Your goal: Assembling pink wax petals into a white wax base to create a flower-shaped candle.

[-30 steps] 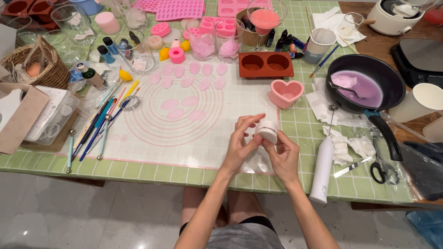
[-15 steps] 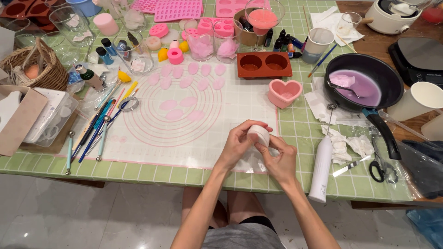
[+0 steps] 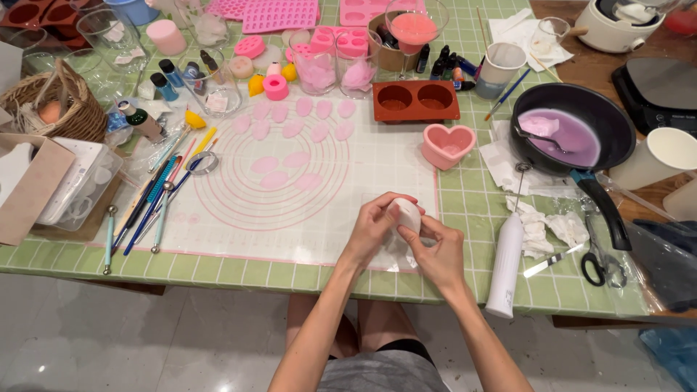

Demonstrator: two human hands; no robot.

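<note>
Fingers of my left hand point(image 3: 374, 225) and right hand point(image 3: 435, 250) grasp the small white round piece point(image 3: 406, 215) between them, above the near edge of the silicone mat point(image 3: 305, 218), left hand slightly farther.

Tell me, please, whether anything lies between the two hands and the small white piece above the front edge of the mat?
Nothing visible does. The left hand and the right hand both already hold the small white piece directly, fingers closed around it, just above the silicone mat.
</note>
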